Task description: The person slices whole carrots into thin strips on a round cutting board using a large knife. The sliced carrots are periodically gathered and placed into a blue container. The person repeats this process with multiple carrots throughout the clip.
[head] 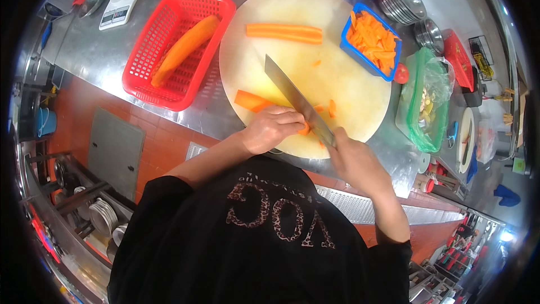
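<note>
On a round cutting board, my left hand presses down on a carrot piece, its fingers bent over the right part. My right hand grips the handle of a kitchen knife, whose blade points up and left, just right of the left fingers. Small carrot slices lie right of the blade. Farther up the board rests a long cut carrot length. A blue basket of carrot slices stands over the board's right edge. A peeled whole carrot lies in a red plastic basket at left.
A white kitchen scale stands on the steel counter at the upper left. To the right are a tomato, a green container lined with a plastic bag and stacked metal bowls. The counter's near edge runs before me.
</note>
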